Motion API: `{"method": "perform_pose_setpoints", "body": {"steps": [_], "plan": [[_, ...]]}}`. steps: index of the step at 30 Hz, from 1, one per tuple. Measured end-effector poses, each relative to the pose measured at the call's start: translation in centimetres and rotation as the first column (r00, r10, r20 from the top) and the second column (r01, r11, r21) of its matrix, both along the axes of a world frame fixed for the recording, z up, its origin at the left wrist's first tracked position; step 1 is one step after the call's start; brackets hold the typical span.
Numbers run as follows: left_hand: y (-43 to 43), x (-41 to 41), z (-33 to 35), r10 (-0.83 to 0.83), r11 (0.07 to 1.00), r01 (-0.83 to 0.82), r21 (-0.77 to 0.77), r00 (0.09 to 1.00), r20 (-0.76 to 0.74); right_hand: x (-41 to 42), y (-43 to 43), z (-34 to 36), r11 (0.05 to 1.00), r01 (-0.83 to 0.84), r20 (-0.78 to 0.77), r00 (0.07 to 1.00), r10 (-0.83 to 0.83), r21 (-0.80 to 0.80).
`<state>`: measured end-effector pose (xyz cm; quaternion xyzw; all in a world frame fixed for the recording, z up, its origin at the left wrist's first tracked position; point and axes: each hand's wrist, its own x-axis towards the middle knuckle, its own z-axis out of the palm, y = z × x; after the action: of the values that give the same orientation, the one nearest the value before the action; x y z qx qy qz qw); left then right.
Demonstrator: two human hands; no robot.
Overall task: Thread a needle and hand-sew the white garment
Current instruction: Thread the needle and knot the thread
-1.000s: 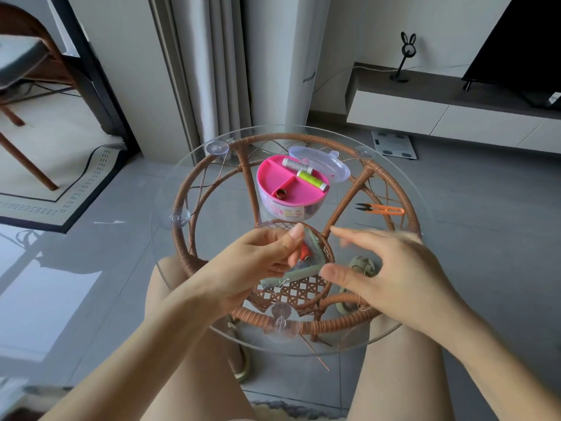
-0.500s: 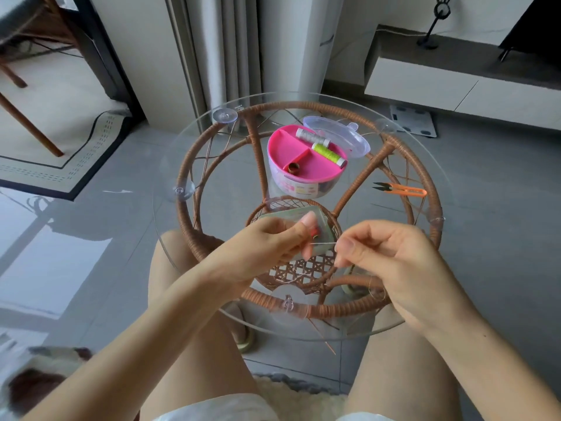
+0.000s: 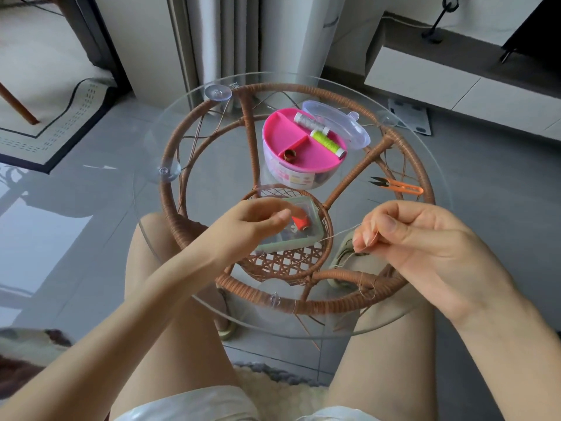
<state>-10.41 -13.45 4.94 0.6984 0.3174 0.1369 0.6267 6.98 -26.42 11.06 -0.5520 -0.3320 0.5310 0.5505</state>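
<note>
Where grey tiles point(image 3: 501, 208) spread, a glass table point(image 3: 151, 153) stands.

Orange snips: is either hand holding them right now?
No: the orange snips lie on the glass table beyond the right hand, touched by neither it nor the left hand.

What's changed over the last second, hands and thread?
The right hand pinched the thread and drew it rightward, away from the left hand. The small green case, held up a second ago, now lies on the glass table under that hand. Pink sewing box and orange snips stayed put.
</note>
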Motion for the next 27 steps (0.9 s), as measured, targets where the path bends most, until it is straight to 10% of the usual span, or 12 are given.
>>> {"method": "perform_pose_setpoints", "body": {"steps": [7,27], "plan": [[1.0,-1.0,-1.5,0.151,0.948,-0.118,0.297,0.984,-0.091,1.3,0.2,0.3,1.000,0.012,0.063,0.998,-0.012,-0.007],[4.2,-6.8,-2.3,0.416,0.902,-0.387,0.192,0.899,-0.141,4.6,2.5,-5.4,0.924,0.281,0.285,0.937,-0.204,-0.260]]}}
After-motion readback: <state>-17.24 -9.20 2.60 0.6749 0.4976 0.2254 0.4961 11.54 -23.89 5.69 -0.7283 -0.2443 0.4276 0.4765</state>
